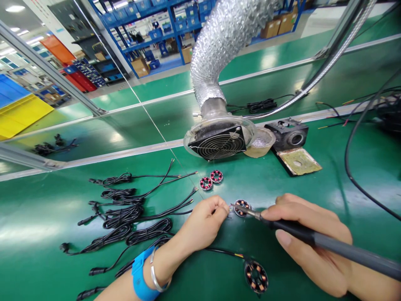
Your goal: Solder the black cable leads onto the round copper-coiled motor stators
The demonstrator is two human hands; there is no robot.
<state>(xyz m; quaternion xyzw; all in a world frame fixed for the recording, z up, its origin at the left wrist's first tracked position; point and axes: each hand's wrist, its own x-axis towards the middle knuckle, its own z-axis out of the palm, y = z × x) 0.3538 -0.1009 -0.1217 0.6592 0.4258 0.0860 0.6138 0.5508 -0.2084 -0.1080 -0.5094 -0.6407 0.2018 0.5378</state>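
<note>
Pinched thumb to fingertips, the left hand (203, 223) is closed on something fine right beside the small wound stator (242, 207); what it nips is too thin to make out, likely a lead wire. The right hand (308, 244) is wrapped shut around the dark handle of a soldering iron (313, 239), held like a pen, its metal tip touching the stator's near-left rim.

From the head view, that stator lies flat on the green bench mat (313, 184), about mid-way across and toward the near edge, between the two hands. It looks light and rigid, but its copper windings seem thin and easily nicked, so I would judge the outer rim the safe place to hold it. Two more stators (211, 179) sit just behind it, below the extraction fan (219, 144). Another stator with a cable (256, 276) lies at the near edge. Coiled black cables (125, 213) are spread to the left.
</note>
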